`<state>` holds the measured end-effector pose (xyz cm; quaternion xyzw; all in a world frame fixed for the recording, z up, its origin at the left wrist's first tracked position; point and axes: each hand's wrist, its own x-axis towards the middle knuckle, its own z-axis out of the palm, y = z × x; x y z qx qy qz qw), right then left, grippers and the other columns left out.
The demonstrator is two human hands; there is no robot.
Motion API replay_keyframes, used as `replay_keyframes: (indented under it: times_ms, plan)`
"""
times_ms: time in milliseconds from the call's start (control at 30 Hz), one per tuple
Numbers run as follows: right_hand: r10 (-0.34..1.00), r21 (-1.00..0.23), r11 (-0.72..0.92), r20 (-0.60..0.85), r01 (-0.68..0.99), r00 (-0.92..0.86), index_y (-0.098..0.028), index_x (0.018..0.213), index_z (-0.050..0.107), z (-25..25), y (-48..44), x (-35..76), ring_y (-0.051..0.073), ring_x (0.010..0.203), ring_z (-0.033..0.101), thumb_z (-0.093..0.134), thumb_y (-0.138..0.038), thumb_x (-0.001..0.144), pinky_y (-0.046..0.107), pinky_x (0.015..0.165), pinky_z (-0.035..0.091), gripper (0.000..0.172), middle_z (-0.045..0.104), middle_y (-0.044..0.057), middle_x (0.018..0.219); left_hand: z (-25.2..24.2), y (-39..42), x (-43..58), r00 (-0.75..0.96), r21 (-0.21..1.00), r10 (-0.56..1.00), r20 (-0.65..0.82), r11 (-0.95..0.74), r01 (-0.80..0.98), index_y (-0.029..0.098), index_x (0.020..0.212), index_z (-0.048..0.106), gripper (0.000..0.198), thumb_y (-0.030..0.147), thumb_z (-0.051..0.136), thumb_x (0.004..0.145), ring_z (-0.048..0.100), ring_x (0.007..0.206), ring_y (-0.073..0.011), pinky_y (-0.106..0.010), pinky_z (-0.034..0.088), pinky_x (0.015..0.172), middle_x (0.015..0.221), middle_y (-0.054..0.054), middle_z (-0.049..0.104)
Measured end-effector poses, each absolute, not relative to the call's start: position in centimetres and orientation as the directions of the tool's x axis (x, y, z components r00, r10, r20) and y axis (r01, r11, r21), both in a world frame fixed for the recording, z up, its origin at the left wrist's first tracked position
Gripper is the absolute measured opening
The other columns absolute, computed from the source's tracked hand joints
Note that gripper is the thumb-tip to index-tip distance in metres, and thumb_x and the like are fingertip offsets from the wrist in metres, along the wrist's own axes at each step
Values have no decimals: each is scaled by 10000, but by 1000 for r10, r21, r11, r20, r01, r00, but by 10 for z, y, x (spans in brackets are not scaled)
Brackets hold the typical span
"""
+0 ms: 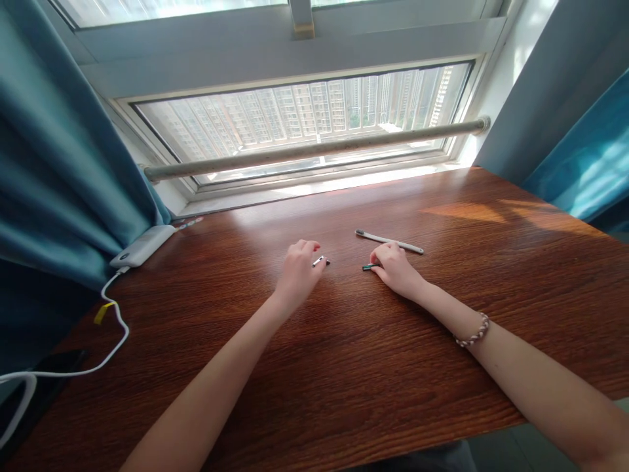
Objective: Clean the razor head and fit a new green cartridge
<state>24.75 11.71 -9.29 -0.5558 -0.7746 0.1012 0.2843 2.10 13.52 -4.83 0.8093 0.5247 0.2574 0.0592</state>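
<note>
My left hand [297, 274] hovers over the middle of the table with its thumb and fingers apart. Beside its thumb is a small silver-and-black piece [318, 261] like part of a pen, partly hidden by the thumb; whether it touches the hand I cannot tell. My right hand [394, 267] is closed in a pinch on a short dark pen-like stick [367, 267] with a teal tint. The stick's end pokes out to the left, toward the left hand. Just behind the right hand lies a white toothbrush [410, 248] with dark bristles, set at a slant.
The brown wood-grain table [314, 380] runs up to a window with a metal rail [314, 153]. At the left stands a white power bank [145, 246] with a white cable [126, 328] and yellow tag. Blue curtains [63, 131] hang at both sides.
</note>
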Motion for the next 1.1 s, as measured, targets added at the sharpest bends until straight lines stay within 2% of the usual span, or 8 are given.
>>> replay_keyframes:
  times_ms: [133,400,467,533,600,700,900,1100]
  plan:
    - [929,-555,351,307,754,-206,-184,734,540,-91,115,246,226,834,467,563,-126,721,396,799,324,64,597,50,753,-60,139,2,280,349,929,243,-353,868,148,956,526,314,341,584,714,505,881,-224,-333,395,785,944,-91,531]
    - [948,-822,317,272,473,-163,-171,913,529,-86,114,243,147,701,597,572,-252,741,278,640,458,195,619,31,789,-69,137,8,244,586,958,151,-286,758,171,731,495,149,314,487,772,513,716,-171,-299,400,677,733,-41,524]
    - [957,-889,287,248,357,-151,-163,947,511,-85,114,240,150,692,614,582,-320,742,263,597,467,269,630,39,788,-65,133,19,234,700,963,135,-260,665,175,801,463,182,345,400,820,497,596,-122,-248,399,564,698,-15,514]
    - [974,-966,208,190,152,-123,-161,938,521,-83,112,237,147,689,615,620,-352,712,247,572,454,312,638,41,788,-62,126,32,233,984,972,-17,-25,177,176,793,422,191,367,423,805,429,476,-71,-194,338,443,685,7,500]
    - [990,-993,88,96,-81,-106,-163,907,547,-81,110,233,130,666,601,682,-339,653,224,550,427,338,636,33,784,-61,117,45,316,956,938,-144,215,-202,164,725,402,219,343,526,742,314,410,-19,-148,228,379,669,29,473]
    - [993,-972,-21,6,-236,-116,-168,876,576,-79,106,228,106,635,577,731,-302,595,203,530,393,348,630,15,767,-63,107,58,396,887,891,-220,352,-299,142,674,422,289,396,551,721,207,376,3,-141,146,345,595,46,421]
    - [994,-978,-33,-12,-205,-106,-166,842,590,-80,99,219,125,666,583,741,-297,577,237,598,423,332,636,9,737,-73,101,57,458,832,851,-255,435,-344,138,734,464,265,300,663,664,181,374,16,-127,148,354,513,90,321]
    - [999,-982,-13,-6,-187,-39,-163,746,608,-80,96,213,114,621,562,731,-303,592,233,574,414,242,621,-5,684,-74,101,54,461,856,851,-253,419,-302,149,729,435,281,263,681,656,202,387,25,-128,150,371,572,77,377]
